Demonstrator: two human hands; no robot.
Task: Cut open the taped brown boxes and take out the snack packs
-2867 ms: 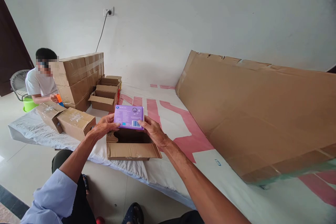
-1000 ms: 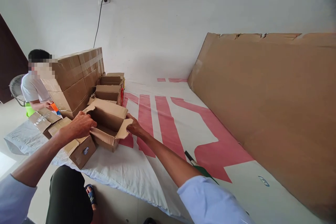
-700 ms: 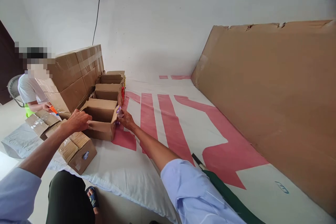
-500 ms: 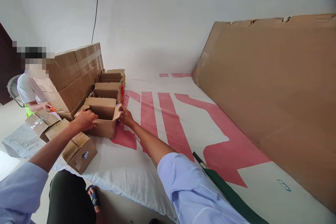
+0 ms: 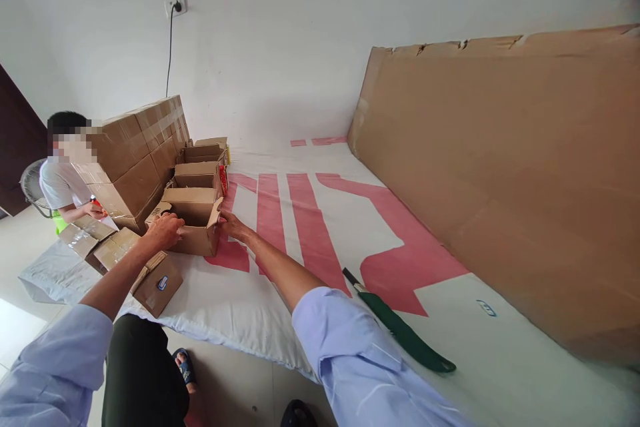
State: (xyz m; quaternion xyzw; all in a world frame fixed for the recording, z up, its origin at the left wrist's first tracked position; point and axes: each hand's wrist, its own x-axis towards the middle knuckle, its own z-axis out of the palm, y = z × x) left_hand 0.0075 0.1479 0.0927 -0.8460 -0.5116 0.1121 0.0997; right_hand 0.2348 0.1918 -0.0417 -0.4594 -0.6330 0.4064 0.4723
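Note:
An open cardboard box [image 5: 197,241] sits on the white and red cloth, its top flaps raised. My left hand [image 5: 167,230] is closed over the box's near left edge, fingertips partly hidden by the rim. At the opposite side, my right hand [image 5: 233,225] grips the box by its right wall, close to the upright side flap [image 5: 215,212]. Just behind it stands another open box [image 5: 197,175], with a further open box [image 5: 203,150] beyond. A smaller closed box [image 5: 159,285] with a blue mark lies below my left wrist.
Stacked taped cartons [image 5: 143,153] rise on the left. More closed boxes [image 5: 87,238] lie near a seated person [image 5: 63,183]. A large cardboard sheet [image 5: 490,167] leans on the wall at right. A long dark green object [image 5: 407,332] with a narrow black end lies by my right sleeve.
My view has shifted a little, bringing more of the green object into sight. Both hands stay on the same box, which has hardly moved.

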